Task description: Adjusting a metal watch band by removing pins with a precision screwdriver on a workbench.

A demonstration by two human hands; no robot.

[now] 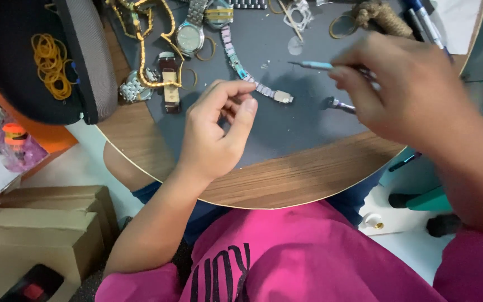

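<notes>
The watch band (255, 84) is lying on the mat (303, 126), which is sitting on the table (303, 179). Left of the band, a wristwatch (190, 34) and a strap piece (169, 84) are resting on the mat. Farther left of the band, a case (93, 67) is holding rubber bands (51, 64). Right of the band, a slim tool (311, 65) is hovering. Behind the band, a rope knot (381, 15) is lying.

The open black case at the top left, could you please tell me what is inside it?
A loose heap of yellow rubber bands lies inside the black case. Its upper part is cut off by the picture's edge.
</notes>
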